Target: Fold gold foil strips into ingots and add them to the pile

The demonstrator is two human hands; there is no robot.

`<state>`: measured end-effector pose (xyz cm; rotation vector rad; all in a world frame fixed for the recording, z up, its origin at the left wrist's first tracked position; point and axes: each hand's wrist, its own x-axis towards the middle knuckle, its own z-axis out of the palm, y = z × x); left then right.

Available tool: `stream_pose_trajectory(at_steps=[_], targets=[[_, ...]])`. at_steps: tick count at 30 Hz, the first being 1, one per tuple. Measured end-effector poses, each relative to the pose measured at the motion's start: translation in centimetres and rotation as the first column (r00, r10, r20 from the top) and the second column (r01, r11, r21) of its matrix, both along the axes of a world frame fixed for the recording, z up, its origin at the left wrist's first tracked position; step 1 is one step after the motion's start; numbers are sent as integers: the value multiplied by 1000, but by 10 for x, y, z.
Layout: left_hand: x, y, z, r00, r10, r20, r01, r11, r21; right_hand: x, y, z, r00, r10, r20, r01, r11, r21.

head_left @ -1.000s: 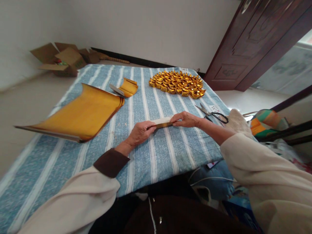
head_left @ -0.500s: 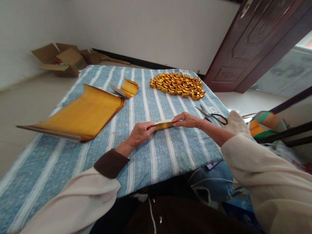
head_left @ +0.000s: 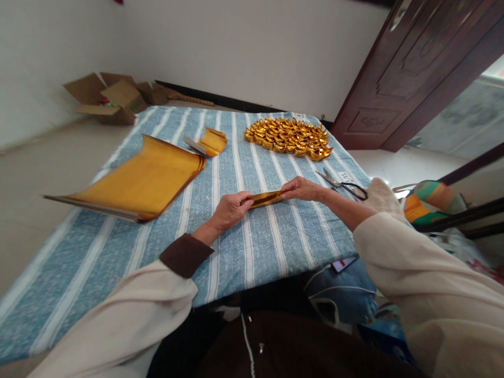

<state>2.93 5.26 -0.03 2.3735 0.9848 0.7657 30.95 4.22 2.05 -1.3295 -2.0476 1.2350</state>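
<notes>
"Pinching what, exactly?"

"A folded gold strip point(head_left: 268, 199) above the cloth-covered table point(head_left: 230, 257): left hand point(head_left: 231, 210) pinches one end, right hand point(head_left: 302, 189) the other."

"And around the strip?"

"Gold sheets point(head_left: 145, 178) to its left, scissors point(head_left: 336, 184) to its right, shiny gold pieces point(head_left: 289, 137) clustered beyond it."

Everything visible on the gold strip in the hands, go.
The gold strip is short and narrow, shiny, and looks like folded foil paper, with a darker band running lengthwise. Its left end is pinched in the left hand, its right end in the right hand; fingers cover both ends. It spans the gap crosswise, over the striped tablecloth; whether it touches the cloth is unclear.
</notes>
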Motion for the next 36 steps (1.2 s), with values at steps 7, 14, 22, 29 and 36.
stream_pose_trajectory(at_steps=[7,14,22,29,36], targets=[[6,-5,-11,996,76,37,-84,950,300,3,2,-1,997,-73,-22,72,996,-43],[13,-26,-1,997,55,-52,-6,739,674,2,2,-2,991,-126,-43,122,989,-80],[27,-53,-6,956,-154,-249,282,714,641,-3,1,-2,983,-153,-99,145,986,-85],[32,-50,-12,938,-98,-333,262,829,494,-9,-3,-5,978,-130,-166,118,990,-80],[28,-54,-11,938,-91,-334,240,866,439,-17,-9,-10,950,-187,-249,166,981,-104]])
